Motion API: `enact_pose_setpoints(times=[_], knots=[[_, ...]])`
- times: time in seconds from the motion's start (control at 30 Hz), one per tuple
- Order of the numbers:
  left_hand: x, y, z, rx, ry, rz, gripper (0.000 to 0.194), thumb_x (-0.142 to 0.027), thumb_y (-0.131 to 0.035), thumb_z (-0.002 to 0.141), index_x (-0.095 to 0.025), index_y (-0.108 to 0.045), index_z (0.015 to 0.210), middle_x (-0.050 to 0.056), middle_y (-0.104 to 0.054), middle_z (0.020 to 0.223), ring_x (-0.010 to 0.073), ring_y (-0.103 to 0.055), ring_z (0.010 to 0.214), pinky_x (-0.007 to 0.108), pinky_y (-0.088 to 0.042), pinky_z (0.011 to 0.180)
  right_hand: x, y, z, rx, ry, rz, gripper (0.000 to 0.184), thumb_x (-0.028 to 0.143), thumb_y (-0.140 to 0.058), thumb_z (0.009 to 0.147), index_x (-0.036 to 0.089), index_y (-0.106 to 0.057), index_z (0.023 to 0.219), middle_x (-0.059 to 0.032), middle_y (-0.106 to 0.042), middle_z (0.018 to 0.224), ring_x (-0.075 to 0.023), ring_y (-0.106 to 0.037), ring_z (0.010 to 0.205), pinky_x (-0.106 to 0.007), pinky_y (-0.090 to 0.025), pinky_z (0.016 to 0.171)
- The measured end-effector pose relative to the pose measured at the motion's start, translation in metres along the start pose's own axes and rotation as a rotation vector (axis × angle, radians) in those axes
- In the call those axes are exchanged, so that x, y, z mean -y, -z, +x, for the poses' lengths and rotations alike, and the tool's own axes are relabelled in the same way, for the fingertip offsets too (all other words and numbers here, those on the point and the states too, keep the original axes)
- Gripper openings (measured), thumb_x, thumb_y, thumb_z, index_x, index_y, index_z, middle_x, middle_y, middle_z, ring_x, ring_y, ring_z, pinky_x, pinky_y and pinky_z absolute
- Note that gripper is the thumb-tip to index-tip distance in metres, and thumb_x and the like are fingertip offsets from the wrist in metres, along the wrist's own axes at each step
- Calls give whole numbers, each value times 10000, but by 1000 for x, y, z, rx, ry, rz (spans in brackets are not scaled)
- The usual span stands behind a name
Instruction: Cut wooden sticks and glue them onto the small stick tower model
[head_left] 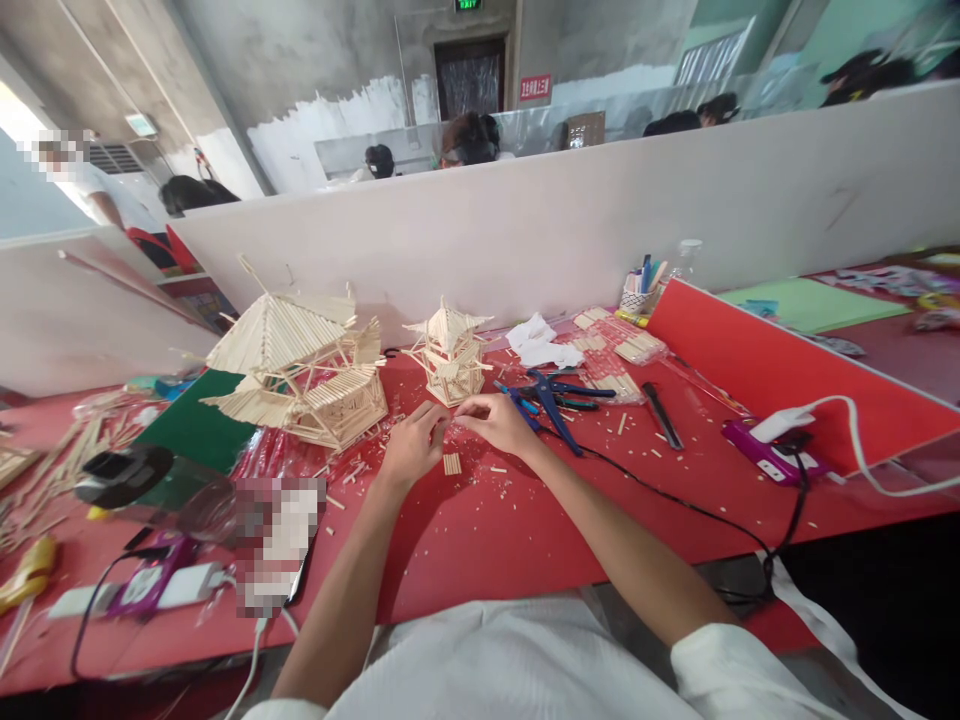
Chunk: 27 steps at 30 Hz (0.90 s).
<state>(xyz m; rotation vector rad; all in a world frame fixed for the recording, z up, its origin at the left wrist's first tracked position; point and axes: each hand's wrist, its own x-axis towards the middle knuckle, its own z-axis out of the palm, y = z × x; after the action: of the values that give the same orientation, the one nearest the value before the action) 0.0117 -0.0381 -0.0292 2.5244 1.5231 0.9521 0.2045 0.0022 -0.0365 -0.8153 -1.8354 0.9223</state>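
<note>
My left hand point(415, 441) and my right hand point(496, 420) meet above the red table in front of the small wooden stick pavilion point(450, 350). The fingers of both are closed in a pinch, and whatever is between them is too small or hidden to make out. Just below them lies a small panel of joined wooden sticks point(451, 464). A larger stick pavilion point(300, 360) with a pointed roof stands to the left. Blue-handled pliers point(553, 405) lie right of my right hand. Stick scraps are scattered around both hands.
At right are a utility knife point(663, 416), packs of sticks point(640, 347), white tissue point(541, 342), a purple power strip point(772, 452) and a red board point(795, 370). A phone point(289, 540), a dark-lidded bottle point(161, 485) and cables lie left. A white partition point(570, 220) runs behind.
</note>
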Motion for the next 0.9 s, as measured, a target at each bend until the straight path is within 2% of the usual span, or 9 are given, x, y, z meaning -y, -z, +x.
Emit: enact_pose_setpoints(times=[0.23,0.57,0.73,0.9], knots=[[2,-2,0,45,5,-7,185,-180,-420,976,-207,-603,982,52,-656,945,178,-618,798,257,-428,687,-1,-4,-1,-14,61,-16,81,209,-674,835,180,-749,828,-56,-778,843,-203,-712,799,-283,-524,742],[-6,3,-2,91,69,156,231,-165,-407,958,-213,-614,1049,67,-646,985,190,-615,800,267,-388,625,3,-5,-2,-26,56,-11,88,237,-686,846,177,-751,843,-61,-777,843,-204,-711,783,-281,-520,727],[-4,2,-2,109,75,139,227,-209,-381,995,-215,-598,1064,73,-645,997,200,-625,829,279,-410,658,4,-3,-2,-29,49,-42,80,230,-678,846,192,-747,837,-56,-780,861,-213,-715,815,-297,-527,762],[2,0,-3,152,17,46,216,-206,-359,1004,-202,-570,1046,63,-630,965,189,-611,805,274,-431,696,7,-2,-3,-9,59,-27,76,211,-671,835,190,-743,821,-56,-776,854,-208,-711,813,-297,-521,772]])
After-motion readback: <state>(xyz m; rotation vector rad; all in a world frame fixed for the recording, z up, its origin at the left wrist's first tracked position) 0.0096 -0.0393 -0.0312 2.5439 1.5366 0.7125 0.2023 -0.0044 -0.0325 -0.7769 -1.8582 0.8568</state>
